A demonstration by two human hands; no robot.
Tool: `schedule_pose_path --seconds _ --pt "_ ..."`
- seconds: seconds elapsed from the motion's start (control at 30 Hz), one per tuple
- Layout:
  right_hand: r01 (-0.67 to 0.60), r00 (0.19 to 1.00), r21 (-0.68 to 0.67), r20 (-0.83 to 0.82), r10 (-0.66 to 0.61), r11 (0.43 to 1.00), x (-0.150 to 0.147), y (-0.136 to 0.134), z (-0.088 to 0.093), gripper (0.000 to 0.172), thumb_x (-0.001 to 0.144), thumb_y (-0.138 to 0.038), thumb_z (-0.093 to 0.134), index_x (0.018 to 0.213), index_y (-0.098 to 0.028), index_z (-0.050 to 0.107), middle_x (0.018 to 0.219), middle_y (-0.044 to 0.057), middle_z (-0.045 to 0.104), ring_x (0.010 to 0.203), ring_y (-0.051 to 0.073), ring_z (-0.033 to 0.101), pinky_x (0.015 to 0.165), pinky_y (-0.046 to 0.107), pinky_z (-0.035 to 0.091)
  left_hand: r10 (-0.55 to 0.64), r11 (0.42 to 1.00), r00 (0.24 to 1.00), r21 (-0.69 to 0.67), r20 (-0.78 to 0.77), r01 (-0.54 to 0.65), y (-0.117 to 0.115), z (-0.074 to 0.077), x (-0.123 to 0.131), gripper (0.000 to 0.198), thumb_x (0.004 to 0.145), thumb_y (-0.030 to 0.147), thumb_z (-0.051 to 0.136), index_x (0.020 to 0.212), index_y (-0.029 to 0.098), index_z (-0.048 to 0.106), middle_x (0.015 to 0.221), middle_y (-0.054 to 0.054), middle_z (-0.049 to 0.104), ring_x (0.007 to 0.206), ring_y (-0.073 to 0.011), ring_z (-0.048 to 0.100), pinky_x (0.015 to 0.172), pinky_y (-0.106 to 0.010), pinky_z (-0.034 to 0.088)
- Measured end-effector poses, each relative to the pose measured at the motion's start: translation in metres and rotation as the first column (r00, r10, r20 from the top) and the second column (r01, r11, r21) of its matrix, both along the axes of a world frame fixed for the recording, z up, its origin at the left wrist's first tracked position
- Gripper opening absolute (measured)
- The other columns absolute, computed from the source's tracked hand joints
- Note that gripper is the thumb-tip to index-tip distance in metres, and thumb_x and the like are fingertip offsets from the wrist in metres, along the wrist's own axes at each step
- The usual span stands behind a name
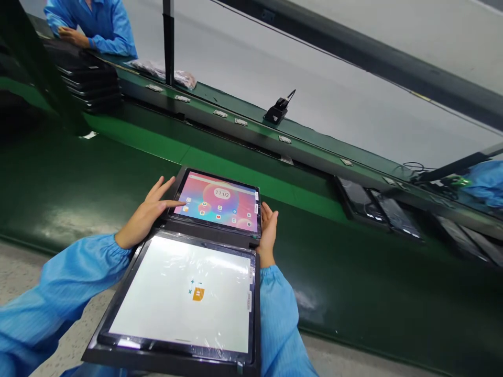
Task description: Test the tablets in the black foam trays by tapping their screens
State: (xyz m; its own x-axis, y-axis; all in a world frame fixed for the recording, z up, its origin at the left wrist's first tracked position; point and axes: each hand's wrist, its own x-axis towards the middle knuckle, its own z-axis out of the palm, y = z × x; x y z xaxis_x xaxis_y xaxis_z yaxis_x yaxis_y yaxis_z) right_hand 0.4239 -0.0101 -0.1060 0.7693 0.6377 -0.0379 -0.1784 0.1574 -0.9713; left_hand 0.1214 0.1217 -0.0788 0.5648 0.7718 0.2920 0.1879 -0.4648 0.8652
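I am holding the left hand [145,217] wide, its fingers spreading apart and its index finger stretching over the near-left corner of the far tablet [220,201]. Over the head feed I cannot tell whether that fingertip is pressing the glass or hovering just above it. The far tablet is lying between my two hands, showing a colourful home screen and the time 11:02. On its other side I am setting the right hand [268,235] against the edge of the black tray [165,360], the fingers pointing away from me; I cannot tell whether they are closing around it. The near tablet [157,293] is sitting in the same tray, on my side of both hands, displaying an orange emblem [198,294] on white.

Well beyond the hands, a small black device [277,111] is standing by a ledge [314,149], where small white pieces [241,122] are lying in a row. Off to the right of the right hand, more tablets [361,199] are resting on the green bench [346,283]. Beyond the left hand, farther left, a black stack [92,86] is standing near a co-worker's blue sleeve [113,31].
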Motion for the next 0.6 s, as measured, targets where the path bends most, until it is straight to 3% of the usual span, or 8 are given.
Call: schedule_pose_path --seconds 0.17,0.27,0.4,0.5,0.6 --pt "-0.074 0.997 0.043 -0.034 0.076 0.996 0.021 0.019 0.004 0.066 0.086 -0.074 0.044 0.125 -0.023 0.062 0.141 0.01 0.063 0.138 0.025 0.053 0.117 0.046 0.036 -0.064 0.995 0.997 0.079 0.043 0.06 0.012 0.003 0.007 0.056 0.101 0.059 0.028 0.1 0.035 0.079 0.161 0.017 0.032 0.157 -0.0302 0.007 0.131 -0.052 0.001" --pt "-0.095 0.994 0.055 -0.057 0.098 0.994 0.025 0.019 0.006 0.062 0.086 -0.07 0.049 0.124 -0.024 0.064 0.138 0.008 0.065 0.137 0.026 0.054 0.118 0.048 0.036 -0.086 0.995 0.987 0.058 0.137 0.079 0.017 -0.004 0.008 0.051 0.102 0.057 0.031 0.114 0.033 0.074 0.16 0.01 0.038 0.157 -0.0296 0.01 0.13 -0.055 0.003" --pt "-0.142 0.988 0.066 -0.054 0.146 0.988 0.026 0.011 0.009 0.05 0.077 -0.045 0.07 0.124 -0.026 0.067 0.142 0.004 0.063 0.142 0.027 0.049 0.122 0.046 0.03 0.023 0.988 0.927 -0.149 0.374 0.035 0.02 -0.014 0.013 0.048 0.098 0.048 0.049 0.139 0.024 0.055 0.156 -0.001 0.045 0.154 -0.0289 0.02 0.13 -0.055 0.009" --pt "-0.185 0.983 0.012 -0.012 0.185 0.983 0.028 0.006 0.011 0.061 0.07 -0.03 0.071 0.13 -0.028 0.064 0.148 0.002 0.059 0.146 0.028 0.043 0.125 0.047 0.026 0.13 0.937 0.915 -0.348 0.382 0.012 0.027 -0.017 0.024 0.058 0.091 0.046 0.062 0.144 0.027 0.048 0.157 -0.003 0.045 0.152 -0.0294 0.028 0.129 -0.056 0.013" --pt "-0.234 0.971 -0.035 0.035 0.235 0.972 0.032 0.005 0.012 0.078 0.064 -0.022 0.066 0.141 -0.029 0.054 0.153 -0.001 0.053 0.15 0.029 0.037 0.125 0.049 0.025 0.181 0.894 0.924 -0.448 0.337 -0.012 0.039 -0.017 0.042 0.069 0.087 0.044 0.067 0.148 0.026 0.042 0.157 -0.006 0.045 0.15 -0.0297 0.032 0.128 -0.057 0.014"
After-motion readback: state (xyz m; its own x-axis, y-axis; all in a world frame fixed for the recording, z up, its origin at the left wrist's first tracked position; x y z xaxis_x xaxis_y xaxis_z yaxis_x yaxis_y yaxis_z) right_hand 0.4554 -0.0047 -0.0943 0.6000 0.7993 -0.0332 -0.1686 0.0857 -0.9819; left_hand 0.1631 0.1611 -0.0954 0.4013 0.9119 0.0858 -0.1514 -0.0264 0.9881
